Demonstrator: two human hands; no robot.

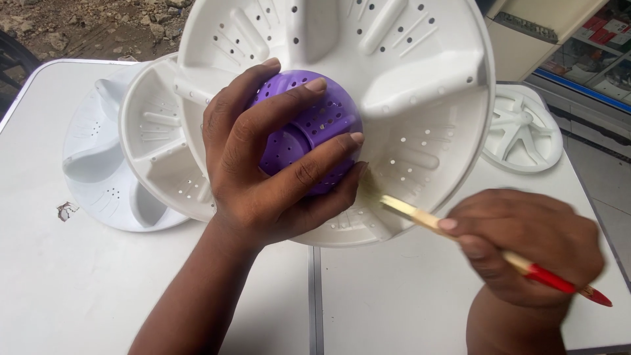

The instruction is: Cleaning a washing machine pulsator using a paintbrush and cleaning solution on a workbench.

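My left hand [263, 164] grips the purple perforated dome cap [315, 128] at the centre of a large white ribbed plastic disc [420, 72], which is tilted up off the table. My right hand [526, 246] holds a small paintbrush [420, 217] with a red handle and pale wooden shaft. Its bristle end touches the white disc just right of the purple cap, near the lower rim.
Two more white ribbed discs [158, 144] [98, 164] lie stacked behind at the left on the white folding table [79, 289]. A smaller white disc [526, 131] lies at the right. Stony ground shows at top left, a shelf at top right.
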